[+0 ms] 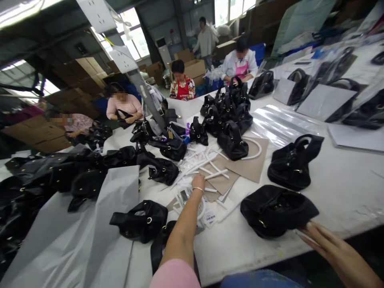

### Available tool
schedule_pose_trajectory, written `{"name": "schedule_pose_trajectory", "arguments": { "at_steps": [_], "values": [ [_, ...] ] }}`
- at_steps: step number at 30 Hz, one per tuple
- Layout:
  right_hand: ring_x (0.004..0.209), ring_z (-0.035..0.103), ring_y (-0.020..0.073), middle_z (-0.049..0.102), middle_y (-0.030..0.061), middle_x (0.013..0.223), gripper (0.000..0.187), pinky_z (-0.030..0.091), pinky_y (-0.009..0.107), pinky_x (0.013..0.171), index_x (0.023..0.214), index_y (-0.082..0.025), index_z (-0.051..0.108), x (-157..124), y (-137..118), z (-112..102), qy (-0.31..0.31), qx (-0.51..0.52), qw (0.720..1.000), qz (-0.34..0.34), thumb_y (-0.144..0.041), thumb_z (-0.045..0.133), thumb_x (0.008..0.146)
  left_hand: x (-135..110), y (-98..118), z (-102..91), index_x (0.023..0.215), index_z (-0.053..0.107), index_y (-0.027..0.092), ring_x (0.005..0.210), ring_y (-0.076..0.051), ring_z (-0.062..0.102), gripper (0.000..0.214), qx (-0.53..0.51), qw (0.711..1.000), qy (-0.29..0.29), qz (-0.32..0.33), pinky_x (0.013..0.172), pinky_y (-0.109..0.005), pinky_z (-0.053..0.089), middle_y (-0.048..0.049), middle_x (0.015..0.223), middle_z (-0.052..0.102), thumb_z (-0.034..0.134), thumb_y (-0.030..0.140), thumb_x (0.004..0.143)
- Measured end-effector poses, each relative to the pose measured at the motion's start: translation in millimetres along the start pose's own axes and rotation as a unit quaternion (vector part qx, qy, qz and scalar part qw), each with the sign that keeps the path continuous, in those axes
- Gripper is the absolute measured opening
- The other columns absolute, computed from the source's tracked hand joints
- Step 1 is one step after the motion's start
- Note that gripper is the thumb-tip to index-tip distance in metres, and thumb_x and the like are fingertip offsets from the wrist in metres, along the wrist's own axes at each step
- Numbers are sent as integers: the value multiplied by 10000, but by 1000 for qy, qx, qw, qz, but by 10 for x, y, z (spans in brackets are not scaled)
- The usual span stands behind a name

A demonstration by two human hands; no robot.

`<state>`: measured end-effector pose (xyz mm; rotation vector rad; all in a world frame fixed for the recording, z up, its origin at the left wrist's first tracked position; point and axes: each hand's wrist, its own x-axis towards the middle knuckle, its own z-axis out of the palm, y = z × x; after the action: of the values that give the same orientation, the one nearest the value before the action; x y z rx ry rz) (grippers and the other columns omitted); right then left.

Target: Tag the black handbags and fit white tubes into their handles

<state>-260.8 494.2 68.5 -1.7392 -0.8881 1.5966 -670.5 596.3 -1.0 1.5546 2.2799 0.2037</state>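
My left hand (pixel 198 182), with a bracelet at the wrist, reaches into a loose pile of white tubes (pixel 216 174) at the middle of the table. Its fingers look closed on the end of one white tube, though they are partly hidden. At the right, my right hand (pixel 328 244) has its fingers stretched out, with the fingertips by the handle end of a black handbag (pixel 270 210) that lies tilted near the table edge. Just behind that bag stands another black handbag (pixel 289 168) with its handle up. Brown paper sheets (pixel 250 160) lie beneath part of the pile.
Black handbags (pixel 226 106) crowd the table's middle; more are heaped at the left beside a grey sheet (pixel 105 216). Clear plastic bags (pixel 279 124) and wrapped handbags lie at the back right. A grey post (pixel 147 100) with sockets rises from the table. Several people sit or stand beyond.
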Motion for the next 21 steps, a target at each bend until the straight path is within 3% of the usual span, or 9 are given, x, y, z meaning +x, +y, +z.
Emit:
{"name": "schedule_pose_trajectory", "arguments": {
  "at_steps": [3,6,8,11,16,21],
  "values": [
    [952,647,299,701,98,1023,510,571,309,755,949,-214,705,-169,73,-142,-31,-128,991,5,-560,694,574,-191,119,-223,1016,649,197,1103,-236,502,203,6,998,16,64,968,-368,395,-95,1057,634,527,220,855],
    [722,651,214,712,77,808,500,536,262,629,974,-189,706,-396,-35,-53,-110,-195,974,-21,-575,616,669,-552,342,-441,1115,602,202,1073,-205,521,268,-64,978,72,183,981,-346,390,-70,1087,634,460,263,896],
    [604,597,166,685,51,700,486,485,243,550,996,-180,694,-479,-150,59,-140,-211,967,-31,-564,554,733,-821,513,-563,1139,589,206,1011,-189,561,294,-120,961,44,245,918,-315,436,-71,1065,637,416,282,914],
    [567,549,141,650,29,650,453,444,237,534,968,-176,689,-482,-255,144,-126,-215,966,-63,-543,504,777,-1143,745,-690,1152,587,241,969,-190,585,304,-113,947,-44,298,873,-300,456,-59,1035,641,423,318,907],
    [602,555,149,646,29,659,446,444,243,558,984,-171,684,-428,-93,24,-98,-228,966,-78,-528,502,787,-1320,1084,-690,1089,624,289,849,-199,611,281,-18,931,-121,344,769,-300,470,-41,906,646,439,348,886],
    [676,607,185,686,65,752,505,472,256,556,1027,-169,678,-419,183,-166,-54,-221,971,-77,-575,509,778,-1301,1442,-481,919,672,218,834,-220,610,287,35,928,-122,349,733,-312,476,-78,872,644,417,340,869]
  ]
}}
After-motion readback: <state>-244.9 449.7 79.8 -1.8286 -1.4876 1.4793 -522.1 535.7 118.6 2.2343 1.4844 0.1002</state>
